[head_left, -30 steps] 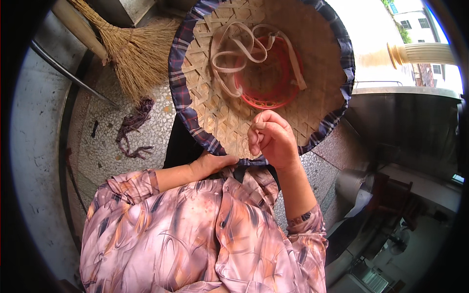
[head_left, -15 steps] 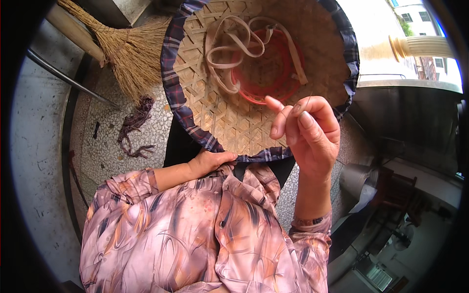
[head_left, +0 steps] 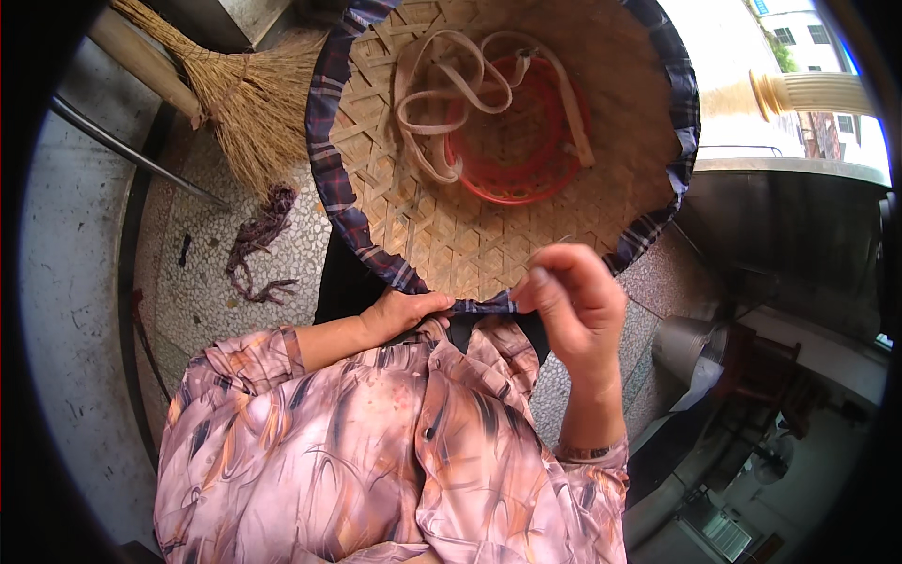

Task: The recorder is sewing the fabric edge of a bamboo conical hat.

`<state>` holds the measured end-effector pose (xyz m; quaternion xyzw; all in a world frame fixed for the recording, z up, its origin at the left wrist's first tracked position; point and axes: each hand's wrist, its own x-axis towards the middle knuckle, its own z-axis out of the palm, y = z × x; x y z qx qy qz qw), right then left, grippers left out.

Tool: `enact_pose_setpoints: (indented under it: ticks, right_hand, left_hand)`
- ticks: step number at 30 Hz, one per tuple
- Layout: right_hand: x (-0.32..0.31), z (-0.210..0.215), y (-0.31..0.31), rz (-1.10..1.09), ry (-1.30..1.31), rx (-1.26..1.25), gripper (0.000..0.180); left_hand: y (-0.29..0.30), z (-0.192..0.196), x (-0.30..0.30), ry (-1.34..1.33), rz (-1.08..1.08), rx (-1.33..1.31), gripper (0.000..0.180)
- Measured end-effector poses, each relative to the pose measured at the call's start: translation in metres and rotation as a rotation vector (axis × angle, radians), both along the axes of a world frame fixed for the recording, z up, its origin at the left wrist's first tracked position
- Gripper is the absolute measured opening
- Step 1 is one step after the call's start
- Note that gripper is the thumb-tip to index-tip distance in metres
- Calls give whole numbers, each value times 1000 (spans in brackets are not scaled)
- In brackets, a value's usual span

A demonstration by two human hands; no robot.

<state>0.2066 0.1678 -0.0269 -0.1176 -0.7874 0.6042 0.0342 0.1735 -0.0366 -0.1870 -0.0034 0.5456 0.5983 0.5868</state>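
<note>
A round woven bamboo basket (head_left: 451,244) with a dark plaid cloth edging (head_left: 324,141) rests by my lap, its inside facing me. My left hand (head_left: 404,312) grips its near rim, thumb lying over the cloth. Over the near right part of the rim, my right hand (head_left: 583,301) is closed in a pinch, thumb against forefinger. Whatever is between those fingertips is too small and blurred to make out. Inside the basket lie a red round plastic piece (head_left: 512,193) and a looped beige flat strap (head_left: 410,94), which crosses over it.
A straw broom (head_left: 254,113) leans at the far left, beside a metal rod (head_left: 141,155). Dark purplish strands (head_left: 258,235) lie on the speckled floor (head_left: 202,282). To the right stand a pale bucket-like container (head_left: 691,348) and a dark panel (head_left: 789,235).
My right hand has come down and toward me, from above the basket to near its rim, and its fingers have curled in. The left hand keeps its hold.
</note>
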Motion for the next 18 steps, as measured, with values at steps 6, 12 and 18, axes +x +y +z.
enact_pose_setpoints:
  ticks: [6,12,18]
  right_hand:
    - [44,-64,-15,84,-294,386,8]
    - [53,-84,-29,46,-243,424,11]
    - [49,-78,-32,112,-304,426,12]
  left_hand:
    - [3,1,0,-296,76,-11,30]
    - [2,-14,5,-349,69,-2,31]
    - [1,-18,6,-390,97,22,35]
